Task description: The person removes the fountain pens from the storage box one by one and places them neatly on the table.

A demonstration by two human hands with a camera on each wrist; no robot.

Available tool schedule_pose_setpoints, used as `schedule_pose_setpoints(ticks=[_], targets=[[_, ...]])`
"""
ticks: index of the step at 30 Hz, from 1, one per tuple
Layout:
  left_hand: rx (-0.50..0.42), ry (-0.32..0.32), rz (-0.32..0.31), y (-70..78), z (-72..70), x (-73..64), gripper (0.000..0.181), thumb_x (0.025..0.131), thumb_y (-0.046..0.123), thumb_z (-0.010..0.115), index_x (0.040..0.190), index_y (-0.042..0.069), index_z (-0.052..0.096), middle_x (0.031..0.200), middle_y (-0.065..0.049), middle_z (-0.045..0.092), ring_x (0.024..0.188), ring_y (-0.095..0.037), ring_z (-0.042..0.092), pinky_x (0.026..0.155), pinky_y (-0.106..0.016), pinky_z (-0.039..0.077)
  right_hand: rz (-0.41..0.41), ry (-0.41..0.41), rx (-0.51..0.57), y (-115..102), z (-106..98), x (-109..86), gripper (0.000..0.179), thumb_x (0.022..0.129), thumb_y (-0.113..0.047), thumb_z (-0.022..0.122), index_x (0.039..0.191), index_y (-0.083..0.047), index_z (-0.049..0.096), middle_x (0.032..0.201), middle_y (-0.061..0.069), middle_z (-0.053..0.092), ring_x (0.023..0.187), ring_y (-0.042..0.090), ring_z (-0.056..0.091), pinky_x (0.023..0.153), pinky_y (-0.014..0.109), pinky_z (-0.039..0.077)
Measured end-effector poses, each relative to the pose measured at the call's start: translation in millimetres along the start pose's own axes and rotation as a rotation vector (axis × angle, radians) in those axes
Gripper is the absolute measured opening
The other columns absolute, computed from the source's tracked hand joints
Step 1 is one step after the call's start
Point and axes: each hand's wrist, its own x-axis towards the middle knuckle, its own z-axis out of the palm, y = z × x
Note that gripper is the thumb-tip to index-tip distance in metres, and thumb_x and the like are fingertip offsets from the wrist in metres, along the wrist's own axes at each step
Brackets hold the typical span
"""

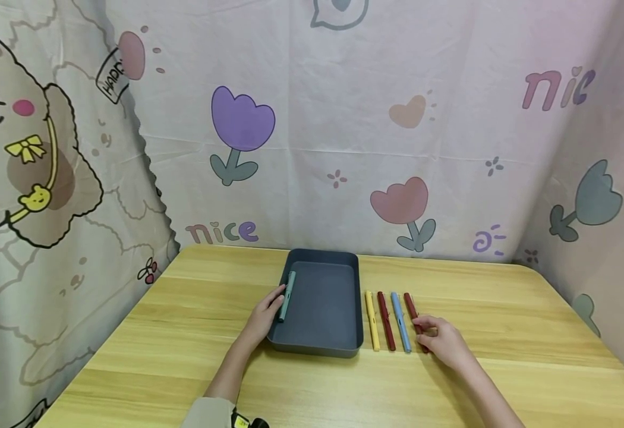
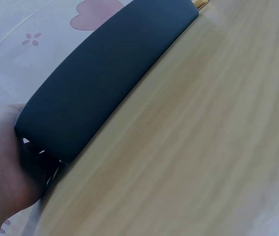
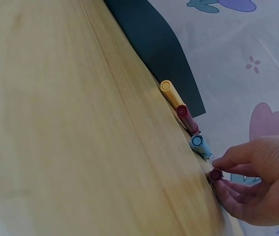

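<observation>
My left hand point(image 1: 261, 316) grips the left wall of a dark grey rectangular tray point(image 1: 322, 309), also seen end-on in the left wrist view. A green pen point(image 1: 287, 297) lies inside the tray along that wall, near the thumb. To the tray's right, a yellow pen point(image 1: 372, 321), a dark red pen point(image 1: 385, 321) and a blue pen point(image 1: 400, 322) lie side by side on the table. Farthest right is a second dark red pen point(image 1: 410, 305); my right hand point(image 1: 443, 343) pinches its near part between thumb and fingers, its round end point(image 3: 216, 174) showing in the right wrist view.
Everything stands on a light wood-grain table point(image 1: 312, 392). A patterned cloth point(image 1: 312, 125) hangs behind the table and at both sides. The tray's right wall stands close beside the yellow pen.
</observation>
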Motion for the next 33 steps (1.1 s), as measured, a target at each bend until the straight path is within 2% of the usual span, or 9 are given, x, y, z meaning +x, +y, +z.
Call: schedule_pose_setpoints(ticks=[10,12,20,26,33], targets=[[0.002,0.005,-0.007,1.2,0.3,-0.2,0.043,0.099,0.014,0.042,0.137,-0.007,0.037,0.139,-0.027,0.032,0.129,-0.041,0.025,0.102,-0.052,0.022,0.018,0.007,0.008,0.8,0.7,-0.2,0.029,0.079,0.002,0.065,0.108,0.005,0.062,0.097,0.012,0.062,0.084,0.027,0.062,0.067,0.034,0.048],[0.004,0.004,-0.001,-1.0,0.5,1.4,0.042,0.099,0.013,0.042,0.136,-0.007,0.038,0.139,-0.028,0.032,0.129,-0.041,0.025,0.102,-0.052,0.023,0.022,0.006,0.006,0.6,0.4,-0.1,0.028,0.081,0.001,0.065,0.109,0.004,0.062,0.097,0.012,0.062,0.085,0.028,0.061,0.067,0.034,0.048],[0.014,0.011,0.002,-31.3,2.7,15.4,0.045,0.099,0.022,0.042,0.139,0.0,0.039,0.141,-0.022,0.032,0.131,-0.037,0.024,0.103,-0.051,0.021,0.031,0.009,0.011,-1.1,-1.1,-0.6,0.026,0.084,-0.003,0.062,0.11,0.003,0.061,0.099,0.014,0.061,0.089,0.031,0.06,0.068,0.034,0.048],[0.0,0.016,0.007,-33.8,3.2,15.8,0.045,0.099,0.022,0.042,0.139,0.002,0.039,0.142,-0.021,0.032,0.131,-0.037,0.024,0.103,-0.051,0.021,0.051,0.012,0.056,-0.7,-2.5,-0.6,0.026,0.086,-0.001,0.059,0.111,0.003,0.061,0.101,0.018,0.06,0.09,0.032,0.061,0.058,0.027,0.049],[0.008,0.019,0.002,-34.2,2.8,15.7,0.044,0.099,0.021,0.043,0.139,0.002,0.04,0.141,-0.022,0.033,0.13,-0.037,0.025,0.103,-0.051,0.021,0.06,0.006,0.108,-0.8,-6.3,-0.7,0.027,0.087,-0.001,0.056,0.114,0.004,0.059,0.104,0.019,0.058,0.09,0.033,0.06,0.06,0.028,0.052]])
